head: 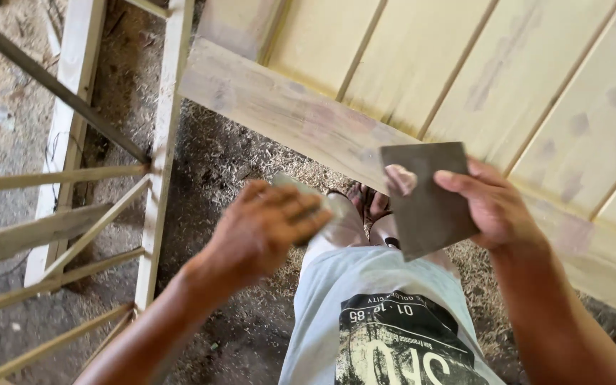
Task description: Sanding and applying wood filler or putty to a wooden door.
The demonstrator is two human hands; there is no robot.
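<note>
Grey square sheet (428, 199) sitting upright in front of chest, right hand (497, 207) pinching its edge. Left hand (265, 228) curling closed around small pale pad (329, 210) just beside it. Pale paneled wooden door (465, 78) lying beyond; wooden frame (158, 142) standing left.

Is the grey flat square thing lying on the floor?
No, the right hand holds the grey flat square up in the air, above the sawdust floor.

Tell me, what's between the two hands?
In the head view, only a small gap separates the left hand, holding a putty knife, from the right hand, holding a grey sheet; below it show the person's feet.
</note>
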